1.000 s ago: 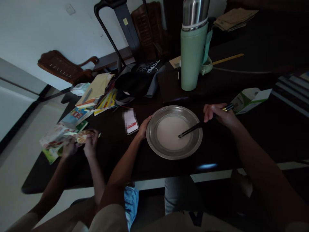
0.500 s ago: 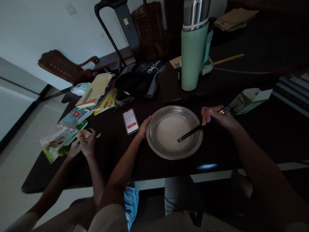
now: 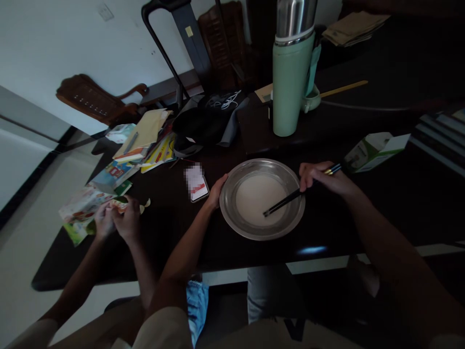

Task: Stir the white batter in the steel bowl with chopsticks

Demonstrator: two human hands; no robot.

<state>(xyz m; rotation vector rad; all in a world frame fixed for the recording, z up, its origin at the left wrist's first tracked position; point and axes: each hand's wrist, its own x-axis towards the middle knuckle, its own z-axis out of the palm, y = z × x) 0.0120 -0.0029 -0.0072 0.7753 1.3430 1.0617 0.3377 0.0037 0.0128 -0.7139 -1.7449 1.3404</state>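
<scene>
Head view: your left hand (image 3: 217, 189) gripping the near-left rim of the metal plate (image 3: 232, 220) on the dark table (image 3: 327, 228), your right hand (image 3: 319, 177) closed around black chopsticks (image 3: 285, 200), tips dipped in the pale batter (image 3: 256, 196), another person's hands (image 3: 118, 220) at far left holding a card.

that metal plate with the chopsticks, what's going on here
A person sits at a dark table. Their left hand grips the rim of a metal plate of pale liquid, while the right hand holds dark chopsticks with the tips in the liquid. To the left, another person's hands hold a small packet. A phone lies beside the plate, a green flask behind it.
</scene>
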